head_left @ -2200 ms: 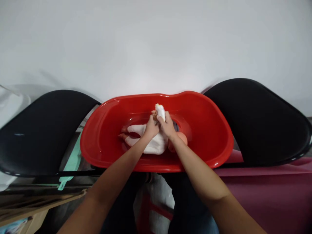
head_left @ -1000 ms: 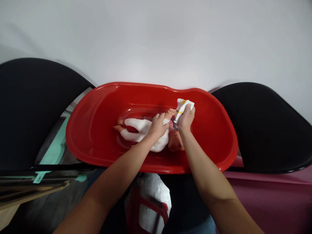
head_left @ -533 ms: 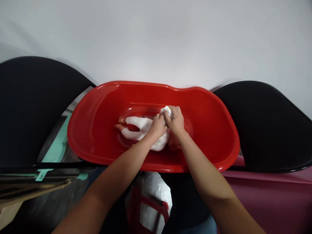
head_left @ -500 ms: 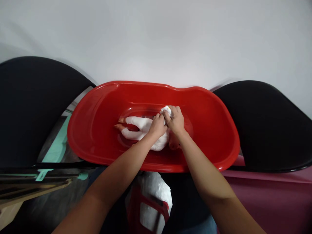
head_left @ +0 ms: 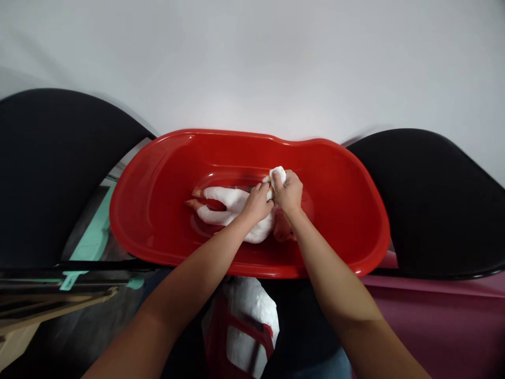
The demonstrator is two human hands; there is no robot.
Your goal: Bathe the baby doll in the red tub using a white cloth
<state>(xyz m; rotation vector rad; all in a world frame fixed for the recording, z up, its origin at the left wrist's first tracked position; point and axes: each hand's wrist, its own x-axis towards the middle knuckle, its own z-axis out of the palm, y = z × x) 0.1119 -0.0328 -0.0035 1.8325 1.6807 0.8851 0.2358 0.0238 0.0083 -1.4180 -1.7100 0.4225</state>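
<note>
Head camera: a doll in white lies inside a red tub, feet toward the tub's left end. Above the tub's middle, the left hand is curled around the doll's mostly hidden arm, and just beside it the right hand pinches a white cloth. A left black chair and a right black chair flank the tub.

Left fingers beside right fingers (both curled)

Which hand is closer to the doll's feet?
The left hand: it's the one nearer the doll's bare feet. The right hand is farther away, toward the doll's head, and holds a bit of white cloth.
</note>
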